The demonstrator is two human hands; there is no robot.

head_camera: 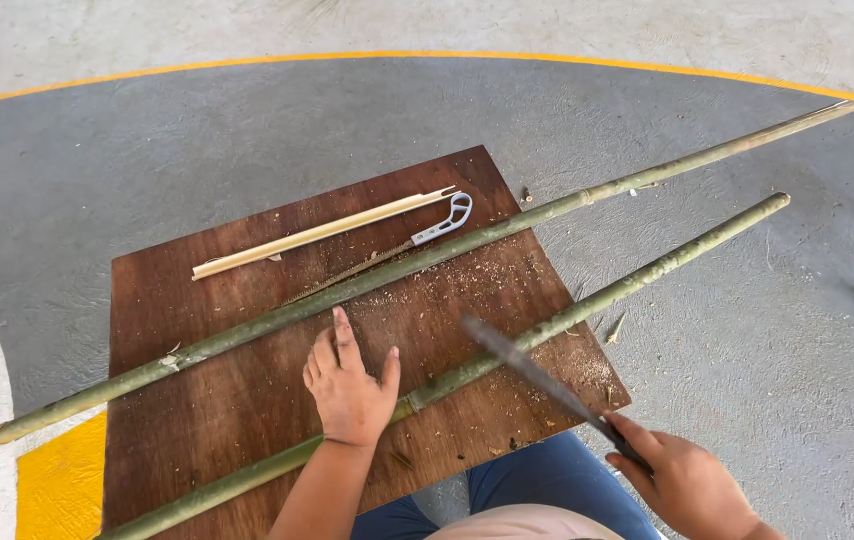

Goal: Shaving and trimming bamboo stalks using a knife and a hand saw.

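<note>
L hand (350, 388) lies flat, fingers apart, pinning near pole (507, 348) on board (207, 400); R hand (682, 482), at 4 o'clock, is clamped on blade (537, 377).

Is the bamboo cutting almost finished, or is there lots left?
Some is done: a pale split strip lies on the wooden board amid sawdust, beside a small saw. In hand: the left hand presses the nearer green pole, while the right hand holds a long blade over it. Left: both poles, including the farther pole, look whole and green.
</note>
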